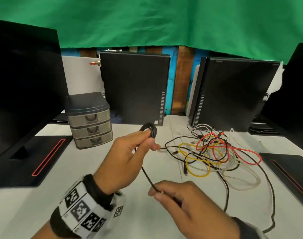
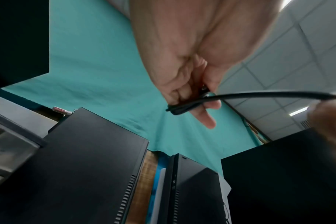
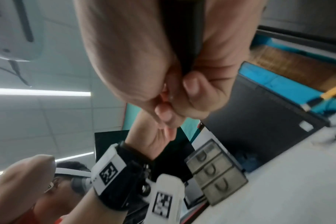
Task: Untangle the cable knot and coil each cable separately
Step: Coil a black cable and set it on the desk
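Note:
My left hand (image 1: 149, 140) pinches a small coil of black cable (image 1: 149, 131) between thumb and fingers, held above the table. In the left wrist view the black coil (image 2: 182, 106) sits against my curled fingers (image 2: 184, 91). From the coil a black strand (image 1: 146, 175) runs down to my right hand (image 1: 155, 194), which pinches it near the table's front. In the right wrist view the black cable (image 3: 186, 37) passes under my bent fingers (image 3: 190, 84). To the right lies the tangle (image 1: 211, 149) of red, yellow, white and black cables, and the black strand trails back toward it.
A grey three-drawer box (image 1: 90, 121) stands behind my left hand. Two black computer towers (image 1: 135, 87) (image 1: 233, 94) line the back of the white table (image 1: 78, 195). Monitors with flat black bases (image 1: 35, 157) (image 1: 288, 169) flank both sides.

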Available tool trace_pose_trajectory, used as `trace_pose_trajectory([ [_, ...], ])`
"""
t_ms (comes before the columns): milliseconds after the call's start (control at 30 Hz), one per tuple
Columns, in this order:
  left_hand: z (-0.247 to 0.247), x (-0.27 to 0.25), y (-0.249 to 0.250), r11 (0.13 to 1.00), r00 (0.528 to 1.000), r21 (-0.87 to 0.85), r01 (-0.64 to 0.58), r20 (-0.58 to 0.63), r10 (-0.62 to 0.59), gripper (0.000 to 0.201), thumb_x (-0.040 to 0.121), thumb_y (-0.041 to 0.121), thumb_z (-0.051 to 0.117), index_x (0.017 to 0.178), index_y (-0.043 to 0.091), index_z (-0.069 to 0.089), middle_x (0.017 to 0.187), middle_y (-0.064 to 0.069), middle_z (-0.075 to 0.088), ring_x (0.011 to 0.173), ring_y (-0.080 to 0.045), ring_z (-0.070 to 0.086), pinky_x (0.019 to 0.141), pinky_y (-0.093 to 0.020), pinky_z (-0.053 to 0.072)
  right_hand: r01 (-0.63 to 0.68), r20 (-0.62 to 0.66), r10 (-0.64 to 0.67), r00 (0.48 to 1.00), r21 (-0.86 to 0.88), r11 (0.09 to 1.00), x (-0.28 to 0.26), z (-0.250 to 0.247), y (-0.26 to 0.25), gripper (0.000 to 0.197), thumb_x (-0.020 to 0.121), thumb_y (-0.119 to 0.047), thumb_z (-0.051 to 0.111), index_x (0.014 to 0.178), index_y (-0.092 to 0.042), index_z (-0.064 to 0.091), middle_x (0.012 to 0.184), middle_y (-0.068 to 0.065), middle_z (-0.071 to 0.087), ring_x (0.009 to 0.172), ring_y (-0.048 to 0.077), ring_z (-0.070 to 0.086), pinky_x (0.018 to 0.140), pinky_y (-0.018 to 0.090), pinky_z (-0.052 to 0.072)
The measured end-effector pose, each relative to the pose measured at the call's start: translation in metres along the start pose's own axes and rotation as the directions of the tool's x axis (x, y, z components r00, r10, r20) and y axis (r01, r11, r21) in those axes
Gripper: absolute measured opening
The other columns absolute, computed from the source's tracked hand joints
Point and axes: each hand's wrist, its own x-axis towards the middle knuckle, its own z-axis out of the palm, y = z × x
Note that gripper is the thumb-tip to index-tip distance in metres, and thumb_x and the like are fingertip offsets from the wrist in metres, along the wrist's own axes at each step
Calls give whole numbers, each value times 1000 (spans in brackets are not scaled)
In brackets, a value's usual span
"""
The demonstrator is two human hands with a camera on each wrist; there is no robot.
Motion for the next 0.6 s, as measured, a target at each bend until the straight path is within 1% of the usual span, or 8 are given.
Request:
trace_pose_trajectory([
  [67, 1, -1, -6, 996, 991, 83, 25, 126, -36, 35, 104, 34, 45, 86, 19, 71, 87, 11, 70, 90, -10, 66, 81, -31, 50, 67, -121, -72, 990, -50, 997, -1, -15, -1, 21, 100, -40, 50, 101, -28, 67, 56, -12, 50, 51, 5, 43, 53, 14, 33],
  [167, 6, -7, -1, 991, 931, 34, 130, 340, -134, 44, 105, 36, 43, 76, 16, 69, 72, 8, 65, 74, -11, 62, 74, -30, 49, 105, -282, -149, 948, -166, 981, -1, -38, 11, 25, 98, -44, 49, 94, -28, 68, 68, -5, 61, 59, 11, 54, 58, 30, 46],
  [300, 8, -7, 12, 893, 818, -294, 342, 561, -128, 46, 104, 34, 41, 72, 13, 68, 69, 0, 69, 94, -19, 70, 99, -31, 46, 73, -395, -171, 903, -250, 965, 1, -52, 27, 24, 96, -41, 54, 90, -27, 72, 73, -13, 64, 65, 12, 59, 59, 24, 46],
  [367, 8, -6, 18, 754, 837, -525, 395, 545, -60, 39, 105, 26, 43, 88, 5, 71, 63, 7, 61, 79, -15, 68, 98, -28, 45, 70, -426, -170, 889, -240, 968, 5, -45, 31, 25, 96, -40, 53, 87, -26, 71, 73, -18, 62, 64, 8, 59, 59, 18, 44],
  [433, 12, -5, 25, 548, 898, -734, 400, 433, -76, 42, 102, 28, 47, 104, -8, 68, 61, 6, 52, 62, -13, 61, 95, -29, 49, 53, -440, -123, 890, -167, 984, 7, -29, 29, 25, 96, -40, 51, 78, -29, 66, 69, -15, 63, 63, 8, 61, 61, 21, 46],
  [500, 21, -5, 30, 423, 930, -829, 366, 316, -186, 51, 96, 33, 49, 104, -15, 64, 61, 4, 52, 63, -15, 61, 97, -30, 50, -5, -384, 46, 922, 108, 994, 9, -8, 18, 27, 92, -42, 55, 74, -25, 67, 67, -7, 68, 62, 15, 63, 62, 30, 50],
  [567, 30, -9, 32, 468, 939, -819, 332, 238, -249, 49, 96, 37, 54, 98, -10, 67, 65, 1, 57, 70, -24, 59, 90, -33, 54, -111, -246, 251, 936, 472, 875, 11, 7, 4, 24, 87, -39, 60, 77, -21, 71, 68, 2, 69, 61, 22, 65, 58, 32, 52],
  [600, 34, -12, 35, 542, 944, -776, 322, 220, -247, 49, 97, 39, 54, 92, -9, 66, 69, -1, 63, 67, -27, 56, 76, -38, 56, -157, -177, 326, 929, 609, 778, 12, 11, -2, 22, 85, -38, 60, 77, -22, 73, 68, 4, 68, 61, 21, 66, 55, 30, 52],
])
